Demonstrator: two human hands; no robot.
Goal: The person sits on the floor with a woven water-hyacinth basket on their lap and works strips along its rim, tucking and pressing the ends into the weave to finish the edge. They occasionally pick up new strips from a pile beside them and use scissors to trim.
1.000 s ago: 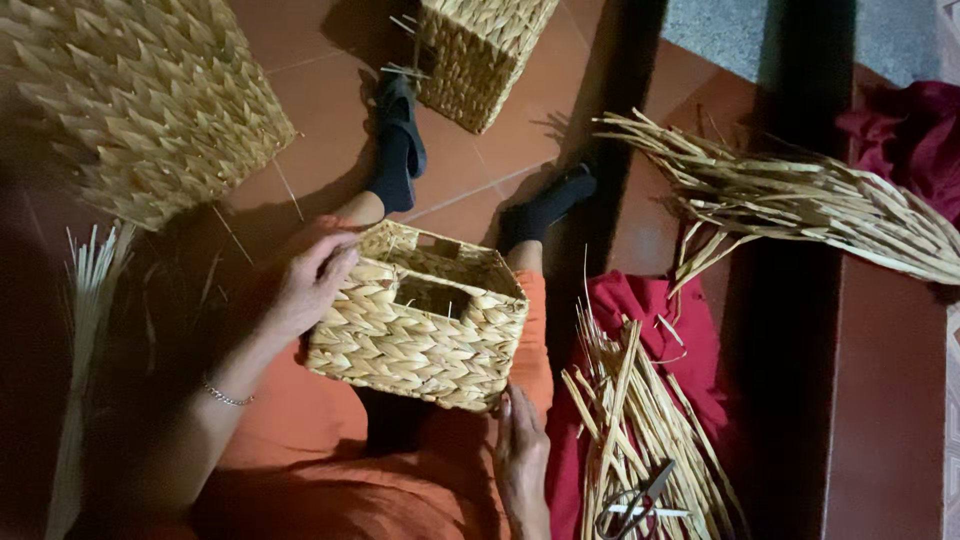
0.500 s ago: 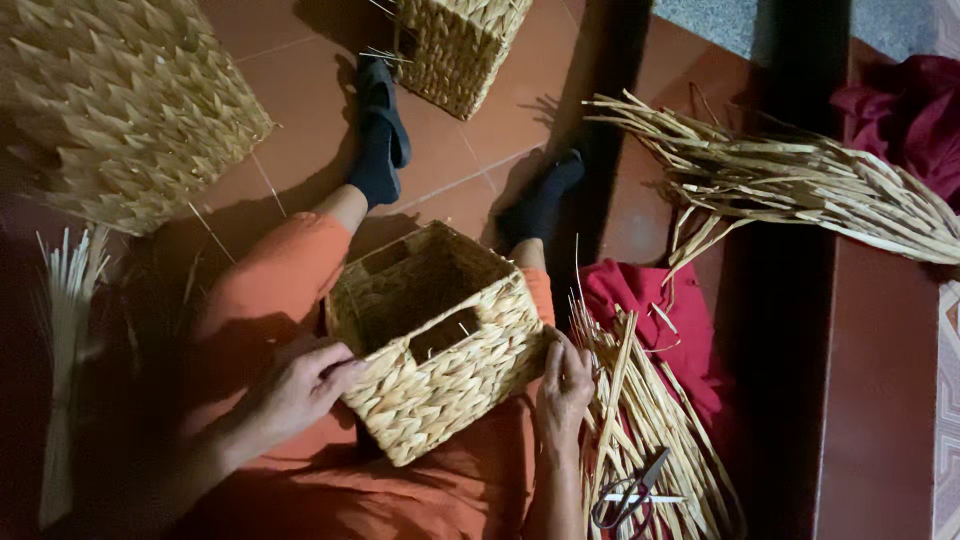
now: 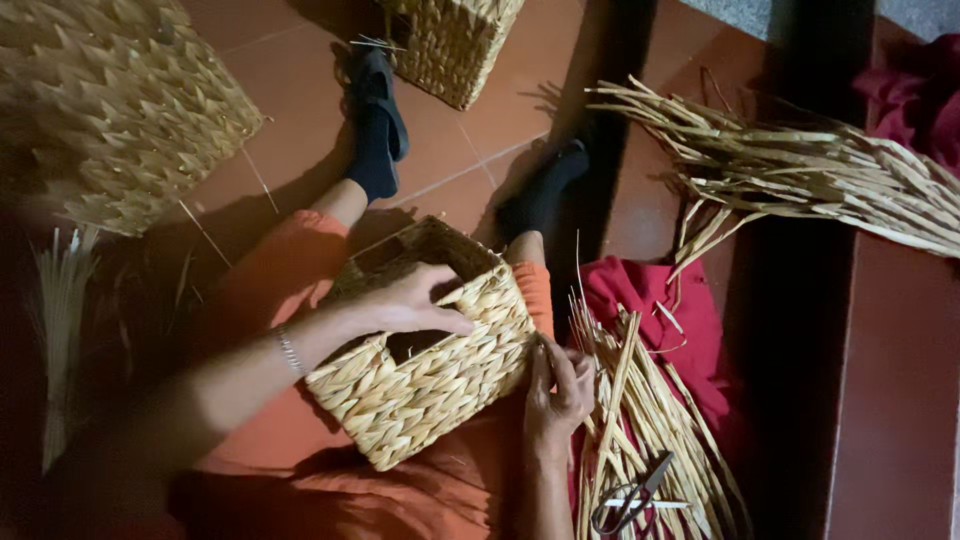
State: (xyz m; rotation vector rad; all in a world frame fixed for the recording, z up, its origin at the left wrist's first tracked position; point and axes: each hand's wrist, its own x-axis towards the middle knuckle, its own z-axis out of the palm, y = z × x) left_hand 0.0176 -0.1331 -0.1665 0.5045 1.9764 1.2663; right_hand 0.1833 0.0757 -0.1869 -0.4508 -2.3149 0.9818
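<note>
Two hands on woven basket (image 3: pixel 425 375), left hand (image 3: pixel 405 305) spread over rim, right hand (image 3: pixel 560 385) pinching its corner

2 finished woven baskets (image 3: pixel 110 110) (image 3: pixel 455 45) stand on the red tiled floor (image 3: pixel 300 110). Scissors (image 3: pixel 628 497) lie on dried straw (image 3: pixel 650 420) over red cloth (image 3: pixel 650 300); another straw bundle (image 3: pixel 800 165) lies beyond.

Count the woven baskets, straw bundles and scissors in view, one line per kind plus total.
Woven baskets: 3 (on the lap, top centre, top left)
Straw bundles: 3 (by the right hand, upper right, far left)
Scissors: 1
Total: 7
</note>
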